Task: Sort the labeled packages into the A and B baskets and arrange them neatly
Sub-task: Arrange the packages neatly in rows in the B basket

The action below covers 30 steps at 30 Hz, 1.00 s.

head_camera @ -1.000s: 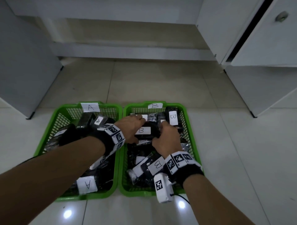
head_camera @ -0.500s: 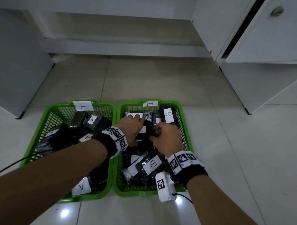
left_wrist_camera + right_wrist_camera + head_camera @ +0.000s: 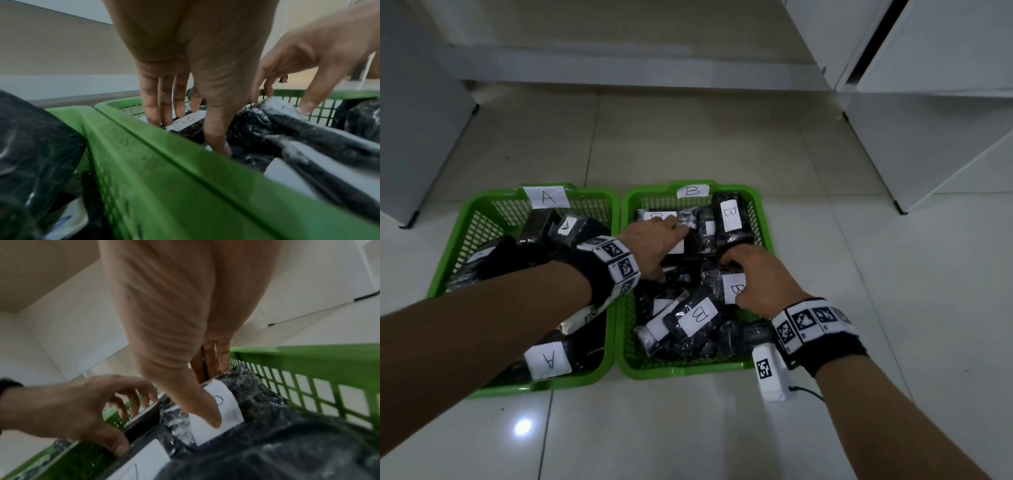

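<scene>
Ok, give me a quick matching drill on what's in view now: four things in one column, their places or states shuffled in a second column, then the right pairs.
Things
1. A basket
2. B basket
3. left hand
4. right hand

Places or states
a. green basket on the right, where both hands are working
b. reaches across, fingers spread over a flat black package at the far side of the B basket
c. green basket on the left, under the left forearm
d. thumb lies on a white B label in the middle of the B basket

Pairs: 1-c, 2-a, 3-b, 4-d
</scene>
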### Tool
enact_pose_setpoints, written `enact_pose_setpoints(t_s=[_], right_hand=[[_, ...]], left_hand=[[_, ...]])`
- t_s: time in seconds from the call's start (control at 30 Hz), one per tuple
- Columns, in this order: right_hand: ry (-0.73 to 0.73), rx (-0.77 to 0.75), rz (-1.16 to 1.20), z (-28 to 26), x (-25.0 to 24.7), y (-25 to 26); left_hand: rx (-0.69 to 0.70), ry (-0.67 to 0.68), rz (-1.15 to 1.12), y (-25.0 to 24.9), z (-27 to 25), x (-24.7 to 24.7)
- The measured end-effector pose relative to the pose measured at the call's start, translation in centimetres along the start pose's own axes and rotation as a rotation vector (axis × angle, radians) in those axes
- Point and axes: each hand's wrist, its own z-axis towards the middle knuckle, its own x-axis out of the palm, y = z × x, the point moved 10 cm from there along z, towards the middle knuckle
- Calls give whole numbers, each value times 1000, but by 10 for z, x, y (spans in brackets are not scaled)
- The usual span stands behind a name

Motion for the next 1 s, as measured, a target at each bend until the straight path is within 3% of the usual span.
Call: enact_pose_setpoints(t_s=[0.13, 0.23, 0.33, 0.47, 0.63, 1.0], right_hand=[[67, -21, -291, 2, 11, 0], [59, -70, -399, 4, 12, 7], [34, -116, -391, 1, 5, 12], [18, -87, -243, -1, -8, 8], [51, -53, -234, 4, 0, 12], [125, 45, -314, 16, -2, 19]], left_hand=[[61, -199, -114, -19, -15, -17], [82, -168, -190, -36, -22, -10], [72, -114, -253, -41, -23, 0], [46, -219, -220, -32, -26, -7], [-27, -91, -141, -11, -19, 13], [-13, 16, 86, -8, -8, 13]])
